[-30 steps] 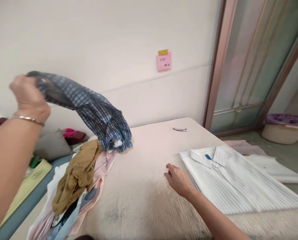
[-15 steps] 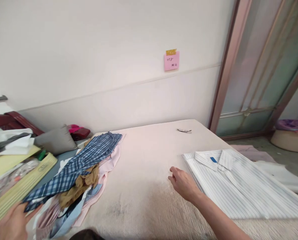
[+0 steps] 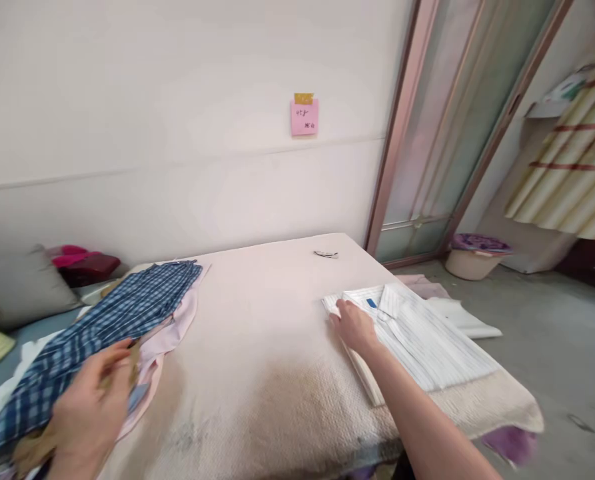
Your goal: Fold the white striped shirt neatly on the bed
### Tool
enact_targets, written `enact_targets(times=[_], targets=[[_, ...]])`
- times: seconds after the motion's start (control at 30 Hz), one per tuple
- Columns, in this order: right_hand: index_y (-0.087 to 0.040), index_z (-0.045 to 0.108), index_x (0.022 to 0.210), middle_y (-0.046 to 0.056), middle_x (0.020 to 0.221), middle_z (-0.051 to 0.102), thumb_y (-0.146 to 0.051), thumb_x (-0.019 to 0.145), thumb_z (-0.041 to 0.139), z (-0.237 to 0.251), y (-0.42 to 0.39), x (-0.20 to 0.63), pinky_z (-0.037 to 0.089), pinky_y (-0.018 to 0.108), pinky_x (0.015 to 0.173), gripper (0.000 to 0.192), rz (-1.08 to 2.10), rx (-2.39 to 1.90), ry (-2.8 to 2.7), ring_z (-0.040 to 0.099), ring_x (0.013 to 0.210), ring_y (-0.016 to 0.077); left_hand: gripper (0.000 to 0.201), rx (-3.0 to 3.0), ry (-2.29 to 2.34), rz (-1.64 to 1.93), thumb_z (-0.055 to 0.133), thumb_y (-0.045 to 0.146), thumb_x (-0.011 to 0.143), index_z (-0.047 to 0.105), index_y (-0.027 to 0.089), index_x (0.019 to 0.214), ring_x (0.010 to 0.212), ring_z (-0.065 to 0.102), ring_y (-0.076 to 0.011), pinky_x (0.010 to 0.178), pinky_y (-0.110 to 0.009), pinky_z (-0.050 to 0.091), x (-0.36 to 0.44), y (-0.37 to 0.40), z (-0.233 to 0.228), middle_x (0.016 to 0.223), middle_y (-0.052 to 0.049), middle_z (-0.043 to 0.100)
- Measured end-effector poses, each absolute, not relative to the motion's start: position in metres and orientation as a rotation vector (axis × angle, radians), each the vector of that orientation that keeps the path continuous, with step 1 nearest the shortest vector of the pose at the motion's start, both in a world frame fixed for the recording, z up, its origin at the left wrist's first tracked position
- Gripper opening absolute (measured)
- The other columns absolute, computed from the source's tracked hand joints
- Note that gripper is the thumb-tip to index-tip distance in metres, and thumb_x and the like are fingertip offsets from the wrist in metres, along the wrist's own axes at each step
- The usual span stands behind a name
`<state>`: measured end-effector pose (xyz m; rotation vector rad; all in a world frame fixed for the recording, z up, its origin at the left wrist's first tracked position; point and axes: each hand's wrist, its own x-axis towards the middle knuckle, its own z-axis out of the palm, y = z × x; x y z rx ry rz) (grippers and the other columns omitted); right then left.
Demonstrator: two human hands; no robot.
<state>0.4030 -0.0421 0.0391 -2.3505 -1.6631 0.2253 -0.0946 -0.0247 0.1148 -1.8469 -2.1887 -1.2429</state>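
Note:
A white striped shirt [image 3: 427, 347] lies folded on the right part of the padded table [image 3: 257, 320], its collar toward the back and a blue label inside the neck. My right hand [image 3: 356, 325] is at the shirt's left edge beside the collar, fingers curled onto the cloth. Over a heap of clothes at the left hovers my left hand [image 3: 90, 407], blurred, its fingers bent and apart with nothing visible in them. A blue plaid garment [image 3: 122, 307] tops that heap. Pink cloth [image 3: 177, 327] sticks out on its right side, and brown cloth is partly hidden by my left hand.
A small dark, thin item [image 3: 326, 254] lies near the table's back edge. The wall carries a pink note [image 3: 304, 119]. A grey cushion [image 3: 24, 287] stands at the left. On the floor at right are a bin [image 3: 472, 263] and white cloth [image 3: 464, 317].
The view has swung right. My right hand has moved from the bare tabletop onto the shirt's edge. My left hand has let go of the plaid garment's near end and come up over the heap.

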Motion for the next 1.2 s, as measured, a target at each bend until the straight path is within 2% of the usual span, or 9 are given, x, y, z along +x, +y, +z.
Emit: enact_targets(times=[0.17, 0.33, 0.43, 0.53, 0.6, 0.67, 0.77, 0.97, 1.2], targets=[[-0.012, 0.053, 0.133, 0.022, 0.131, 0.063, -0.023, 0.102, 0.039, 0.024, -0.032, 0.476, 0.045, 0.038, 0.088, 0.036, 0.165, -2.477, -1.335, 0.066, 0.112, 0.0292, 0.024, -2.421, -1.753, -1.347, 0.052, 0.042, 0.092, 0.063, 0.025, 0.105, 0.112, 0.068, -0.0261, 0.102, -0.038, 0.050, 0.000, 0.008, 0.060, 0.126, -0.007, 0.071], [-0.014, 0.049, 0.142, 0.014, 0.127, 0.069, -0.037, 0.095, 0.058, 0.005, -0.021, 0.501, 0.045, 0.030, 0.091, 0.053, 0.291, -2.444, -1.288, 0.067, 0.113, 0.0231, 0.023, -2.756, -1.856, -1.151, 0.049, 0.039, 0.092, 0.064, 0.024, 0.100, 0.109, 0.069, -0.0243, 0.093, -0.035, 0.054, 0.025, 0.015, -0.005, 0.119, -0.009, 0.073], [-0.014, 0.059, 0.130, 0.014, 0.116, 0.072, -0.054, 0.089, 0.065, 0.012, -0.015, 0.496, 0.047, 0.033, 0.084, 0.058, 0.306, -2.482, -1.222, 0.068, 0.107, 0.0280, 0.023, -2.865, -1.975, -0.985, 0.050, 0.040, 0.092, 0.066, 0.025, 0.099, 0.105, 0.071, -0.0233, 0.084, -0.033, 0.057, 0.028, 0.017, -0.018, 0.117, -0.007, 0.073], [-0.016, 0.070, 0.103, 0.016, 0.103, 0.074, -0.069, 0.089, 0.055, 0.024, -0.015, 0.487, 0.048, 0.037, 0.076, 0.057, 0.454, -2.591, -1.170, 0.071, 0.093, 0.0302, 0.025, -2.911, -2.014, -0.956, 0.049, 0.042, 0.094, 0.067, 0.025, 0.100, 0.101, 0.071, -0.0221, 0.085, -0.032, 0.056, 0.033, 0.020, -0.014, 0.114, -0.006, 0.074], [-0.015, 0.071, 0.097, 0.016, 0.101, 0.074, -0.062, 0.093, 0.049, 0.029, -0.017, 0.482, 0.048, 0.036, 0.073, 0.052, 0.582, -2.645, -1.166, 0.072, 0.078, 0.0256, 0.027, -2.925, -2.026, -0.964, 0.049, 0.043, 0.095, 0.067, 0.025, 0.101, 0.099, 0.072, -0.0216, 0.084, -0.032, 0.056, 0.037, 0.021, -0.009, 0.112, -0.006, 0.075], [-0.012, 0.071, 0.103, 0.018, 0.104, 0.074, -0.045, 0.094, 0.049, 0.030, -0.020, 0.480, 0.049, 0.035, 0.073, 0.040, 0.613, -2.678, -1.165, 0.072, 0.074, 0.0228, 0.027, -2.939, -2.023, -0.977, 0.049, 0.043, 0.095, 0.068, 0.025, 0.100, 0.097, 0.072, -0.0217, 0.082, -0.031, 0.057, 0.039, 0.021, -0.007, 0.109, -0.006, 0.075], [-0.009, 0.071, 0.110, 0.021, 0.110, 0.073, -0.028, 0.090, 0.049, 0.030, -0.024, 0.479, 0.049, 0.036, 0.082, 0.035, 0.527, -2.720, -1.179, 0.072, 0.097, 0.0274, 0.028, -2.965, -2.005, -0.976, 0.048, 0.043, 0.095, 0.069, 0.025, 0.099, 0.095, 0.072, -0.0219, 0.083, -0.032, 0.057, 0.039, 0.018, -0.007, 0.106, -0.007, 0.076], [-0.010, 0.073, 0.109, 0.027, 0.119, 0.068, -0.017, 0.089, 0.045, 0.038, -0.028, 0.470, 0.038, 0.051, 0.105, 0.035, 0.255, -2.768, -1.201, 0.055, 0.130, 0.0386, 0.027, -2.970, -2.002, -0.920, 0.048, 0.041, 0.092, 0.069, 0.024, 0.093, 0.090, 0.072, -0.0226, 0.081, -0.032, 0.056, 0.038, 0.014, -0.004, 0.098, -0.007, 0.075], [-0.009, 0.064, 0.125, 0.022, 0.124, 0.068, -0.018, 0.086, 0.047, 0.029, -0.024, 0.478, 0.049, 0.038, 0.085, 0.043, 0.412, -2.745, -1.131, 0.066, 0.114, 0.0324, 0.024, -3.010, -1.981, -0.807, 0.050, 0.041, 0.091, 0.067, 0.025, 0.087, 0.082, 0.070, -0.0217, 0.076, -0.030, 0.053, 0.039, 0.016, -0.004, 0.089, -0.005, 0.074]])
